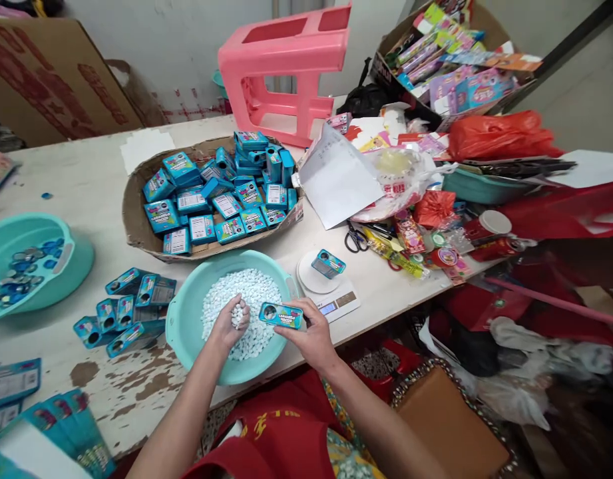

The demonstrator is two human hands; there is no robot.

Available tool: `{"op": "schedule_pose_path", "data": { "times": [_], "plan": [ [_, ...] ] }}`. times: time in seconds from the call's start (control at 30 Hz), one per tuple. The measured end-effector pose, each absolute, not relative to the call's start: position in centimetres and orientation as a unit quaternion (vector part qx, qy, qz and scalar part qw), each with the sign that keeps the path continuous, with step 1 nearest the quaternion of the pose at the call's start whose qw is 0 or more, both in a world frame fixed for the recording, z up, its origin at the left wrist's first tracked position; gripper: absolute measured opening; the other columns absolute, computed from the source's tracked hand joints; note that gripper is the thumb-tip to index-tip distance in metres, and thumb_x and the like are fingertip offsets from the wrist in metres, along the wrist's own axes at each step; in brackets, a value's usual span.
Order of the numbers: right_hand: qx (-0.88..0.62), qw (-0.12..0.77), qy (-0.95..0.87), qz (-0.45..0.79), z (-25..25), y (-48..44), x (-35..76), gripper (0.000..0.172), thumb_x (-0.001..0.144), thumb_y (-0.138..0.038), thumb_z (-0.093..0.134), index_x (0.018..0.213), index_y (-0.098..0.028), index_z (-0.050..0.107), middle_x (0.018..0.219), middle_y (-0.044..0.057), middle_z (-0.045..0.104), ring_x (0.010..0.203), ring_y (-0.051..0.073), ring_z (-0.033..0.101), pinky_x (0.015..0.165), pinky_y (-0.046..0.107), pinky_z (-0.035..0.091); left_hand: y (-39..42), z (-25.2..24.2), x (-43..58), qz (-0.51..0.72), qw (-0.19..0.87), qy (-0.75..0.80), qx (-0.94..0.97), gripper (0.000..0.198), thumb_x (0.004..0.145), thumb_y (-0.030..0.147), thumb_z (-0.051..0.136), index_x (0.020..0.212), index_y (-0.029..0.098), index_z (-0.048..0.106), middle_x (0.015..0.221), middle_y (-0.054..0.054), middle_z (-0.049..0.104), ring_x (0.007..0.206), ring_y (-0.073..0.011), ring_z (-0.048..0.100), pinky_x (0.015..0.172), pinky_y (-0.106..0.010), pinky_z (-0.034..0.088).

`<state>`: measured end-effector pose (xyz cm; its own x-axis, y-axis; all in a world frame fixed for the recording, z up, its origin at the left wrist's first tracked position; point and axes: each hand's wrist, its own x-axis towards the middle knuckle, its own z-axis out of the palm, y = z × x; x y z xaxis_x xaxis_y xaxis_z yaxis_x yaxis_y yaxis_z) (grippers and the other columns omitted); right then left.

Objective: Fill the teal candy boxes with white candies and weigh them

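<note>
My right hand [311,332] grips a small blue candy box [281,315], tilted so its top with a round hole shows, over the right side of a turquoise basin [179,326]. In the basin lies a heap of small pale-blue candies [256,286]. Fingers curled, my left hand [231,322] holds a few candies just above the heap. To the right, another blue box [329,264] rests on a white kitchen scale [343,297] with a lit display. Several similar boxes [151,291] stand left of the basin.
Behind the basin is a cardboard tray [136,226] full of blue boxes. A second turquoise basin [79,266] at left holds small blue caps. Scissors [356,237], wrappers and bags clutter the right. A pink stool [286,53] lies at the back.
</note>
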<state>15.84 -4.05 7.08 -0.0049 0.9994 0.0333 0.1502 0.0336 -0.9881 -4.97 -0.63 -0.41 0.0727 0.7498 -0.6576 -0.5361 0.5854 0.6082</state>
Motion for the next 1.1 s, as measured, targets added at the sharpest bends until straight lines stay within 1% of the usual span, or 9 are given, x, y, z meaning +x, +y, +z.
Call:
{"op": "schedule_pose_path", "data": {
  "times": [0.1, 0.23, 0.33, 0.47, 0.67, 0.83, 0.9, 1.0, 1.1],
  "plan": [
    [-0.565, 0.490, -0.504, 0.432, 7.9, -4.5, 19.5, 0.037, 0.065, -0.029, 0.080, 0.099, -0.024, 0.066, 0.097, 0.003, 0.062, 0.091, 0.020, 0.061, 0.082, 0.034, 0.050, 0.5, 0.0, -4.0, 0.430, 0.747, 0.504, 0.052, 0.021, 0.079, 0.032, 0.061, 0.071, 0.016, 0.049, 0.050, 0.005, 0.042, 0.032, -0.0040, 0.034, 0.029, -0.014, 0.023],
    [-0.670, 0.522, -0.415, 0.325, 7.6, -4.9, 26.6, 0.037, 0.066, -0.031, 0.078, 0.100, -0.021, 0.065, 0.096, 0.003, 0.062, 0.089, 0.020, 0.061, 0.083, 0.035, 0.049, 2.7, 0.6, -3.2, 0.475, 0.710, 0.514, 0.080, 0.021, 0.079, 0.033, 0.063, 0.078, 0.015, 0.053, 0.057, 0.003, 0.050, 0.039, -0.0059, 0.044, 0.032, -0.015, 0.027],
    [-0.730, 0.533, -0.365, 0.225, 5.3, -4.5, 31.7, 0.041, 0.063, -0.034, 0.079, 0.099, -0.019, 0.066, 0.094, 0.003, 0.062, 0.088, 0.020, 0.060, 0.084, 0.037, 0.048, 4.3, 0.6, -2.5, 0.495, 0.711, 0.494, 0.068, 0.032, 0.079, 0.041, 0.063, 0.067, 0.017, 0.046, 0.054, 0.004, 0.045, 0.040, -0.0060, 0.043, 0.034, -0.015, 0.029],
    [-0.764, 0.533, -0.330, 0.154, 0.3, -2.5, 36.1, 0.046, 0.063, -0.038, 0.077, 0.101, -0.016, 0.066, 0.096, 0.006, 0.062, 0.088, 0.020, 0.060, 0.083, 0.038, 0.049, 5.3, 0.3, -1.2, 0.499, 0.693, 0.514, 0.076, 0.040, 0.079, 0.045, 0.063, 0.062, 0.018, 0.038, 0.046, 0.007, 0.035, 0.035, -0.0044, 0.033, 0.031, -0.015, 0.020],
    [-0.788, 0.521, -0.304, 0.123, -5.7, 1.3, 38.3, 0.051, 0.063, -0.041, 0.075, 0.102, -0.012, 0.063, 0.098, 0.009, 0.062, 0.089, 0.022, 0.060, 0.083, 0.039, 0.050, 4.9, -0.3, -0.9, 0.490, 0.682, 0.538, 0.069, 0.035, 0.077, 0.043, 0.066, 0.069, 0.017, 0.044, 0.051, 0.006, 0.039, 0.039, -0.0045, 0.037, 0.036, -0.015, 0.028],
    [-0.795, 0.503, -0.315, 0.124, -6.6, 1.0, 38.3, 0.058, 0.067, -0.045, 0.071, 0.111, -0.011, 0.058, 0.102, 0.012, 0.063, 0.090, 0.024, 0.061, 0.083, 0.044, 0.050, 4.2, -0.7, -1.7, 0.503, 0.664, 0.547, 0.083, 0.031, 0.068, 0.035, 0.074, 0.080, 0.015, 0.053, 0.060, 0.004, 0.047, 0.045, -0.0049, 0.043, 0.039, -0.016, 0.031],
    [-0.801, 0.492, -0.323, 0.107, -5.7, 0.3, 37.9, 0.065, 0.066, -0.046, 0.073, 0.117, -0.010, 0.054, 0.113, 0.016, 0.059, 0.103, 0.029, 0.057, 0.092, 0.050, 0.044, 3.8, -0.9, -1.9, 0.505, 0.644, 0.566, 0.100, 0.034, 0.063, 0.030, 0.078, 0.083, 0.014, 0.057, 0.063, 0.004, 0.051, 0.047, -0.0056, 0.046, 0.040, -0.016, 0.032],
    [-0.809, 0.452, -0.377, -0.001, -4.0, -0.1, 36.2, 0.080, 0.065, -0.049, 0.074, 0.128, -0.009, 0.045, 0.135, 0.024, 0.041, 0.127, 0.036, 0.036, 0.105, 0.059, 0.026, 3.3, -0.9, -1.9, 0.504, 0.606, 0.598, 0.150, 0.034, 0.060, 0.030, 0.079, 0.083, 0.013, 0.060, 0.061, 0.004, 0.052, 0.047, -0.0072, 0.048, 0.041, -0.018, 0.036],
    [-0.767, 0.407, -0.493, -0.042, -2.8, 1.1, 32.9, 0.085, 0.067, -0.052, 0.073, 0.134, -0.011, 0.038, 0.138, 0.024, 0.039, 0.131, 0.036, 0.031, 0.105, 0.058, 0.025, 2.9, -0.6, -2.1, 0.534, 0.578, 0.595, 0.164, 0.032, 0.067, 0.040, 0.074, 0.075, 0.013, 0.059, 0.055, 0.003, 0.050, 0.049, -0.0092, 0.051, 0.043, -0.020, 0.039]
  ]
}}
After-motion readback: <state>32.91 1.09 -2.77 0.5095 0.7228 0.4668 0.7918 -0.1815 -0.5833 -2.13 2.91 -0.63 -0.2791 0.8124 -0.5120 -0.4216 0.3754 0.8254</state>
